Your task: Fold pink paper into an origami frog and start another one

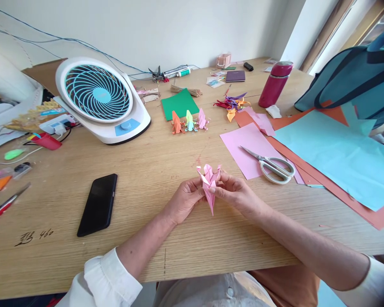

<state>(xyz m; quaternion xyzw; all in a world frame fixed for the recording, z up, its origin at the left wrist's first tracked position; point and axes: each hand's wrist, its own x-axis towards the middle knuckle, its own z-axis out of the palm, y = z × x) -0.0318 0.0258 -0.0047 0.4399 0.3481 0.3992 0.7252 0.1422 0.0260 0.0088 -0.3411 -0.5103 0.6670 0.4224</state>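
A pink folded paper figure (pixel 209 181) is held between both hands above the wooden table (pixel 147 170). My left hand (pixel 184 200) pinches its left side and my right hand (pixel 235 192) pinches its right side; both are closed on it. The figure's pointed tip hangs down between the hands and its flaps spread at the top. A pink paper sheet (pixel 248 145) with white-handled scissors (pixel 272 165) on it lies just right of the hands.
A black phone (pixel 97 204) lies to the left. A white and blue fan (pixel 99 98) stands at the back left. Three small paper figures (pixel 189 121) and a green sheet (pixel 179 103) sit behind. Light blue (pixel 336 153) and orange sheets, a red bottle (pixel 275 84) and a blue bag (pixel 355 81) are at right.
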